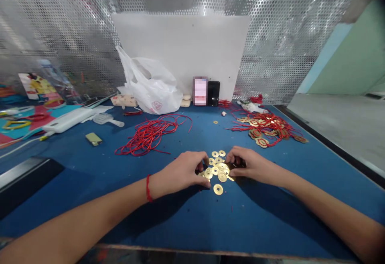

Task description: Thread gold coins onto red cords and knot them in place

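Bare left hand (180, 172), bare right hand (251, 166). Bare left forearm (90, 220) and bare right forearm (333, 216), both long and slim, cut off by the bottom corners of the head view. Thin red cord (147, 188) round left wrist, snug against the skin, doubled or single too small to tell; any knot hidden or too small to make out. Fingernails also too small to make out. Upper arms and shoulders outside the frame.

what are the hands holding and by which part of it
Cannot be told: the left hand and right hand reach into a pile of holed brass coins, and their fingers hide any coin they may grip.
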`<state>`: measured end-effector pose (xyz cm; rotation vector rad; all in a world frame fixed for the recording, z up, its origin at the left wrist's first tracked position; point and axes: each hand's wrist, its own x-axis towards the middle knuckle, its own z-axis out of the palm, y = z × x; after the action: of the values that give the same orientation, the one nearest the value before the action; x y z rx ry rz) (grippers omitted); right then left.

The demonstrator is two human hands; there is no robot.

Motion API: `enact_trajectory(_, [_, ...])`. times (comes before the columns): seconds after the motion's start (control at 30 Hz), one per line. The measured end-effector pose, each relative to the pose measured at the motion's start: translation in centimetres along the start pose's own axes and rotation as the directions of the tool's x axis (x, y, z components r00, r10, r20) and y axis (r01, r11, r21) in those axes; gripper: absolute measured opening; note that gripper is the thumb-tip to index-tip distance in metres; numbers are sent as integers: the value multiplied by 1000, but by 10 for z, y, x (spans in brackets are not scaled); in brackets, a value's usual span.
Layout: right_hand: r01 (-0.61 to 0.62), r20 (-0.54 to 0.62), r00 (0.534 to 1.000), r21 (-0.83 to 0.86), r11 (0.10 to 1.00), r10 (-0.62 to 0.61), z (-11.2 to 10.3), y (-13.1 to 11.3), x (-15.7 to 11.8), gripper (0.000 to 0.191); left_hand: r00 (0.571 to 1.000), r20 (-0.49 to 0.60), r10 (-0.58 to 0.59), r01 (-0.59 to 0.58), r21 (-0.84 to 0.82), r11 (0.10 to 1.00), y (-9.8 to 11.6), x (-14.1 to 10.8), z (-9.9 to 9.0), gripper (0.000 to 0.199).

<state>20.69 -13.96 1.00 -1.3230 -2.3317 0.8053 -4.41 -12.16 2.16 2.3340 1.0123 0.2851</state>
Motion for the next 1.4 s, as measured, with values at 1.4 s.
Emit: enact_trajectory(1.4, [94,-14,995,-37,995,-94,37,-29,25,7,1000,13,-18,17,72,997,2,-6,1,29])
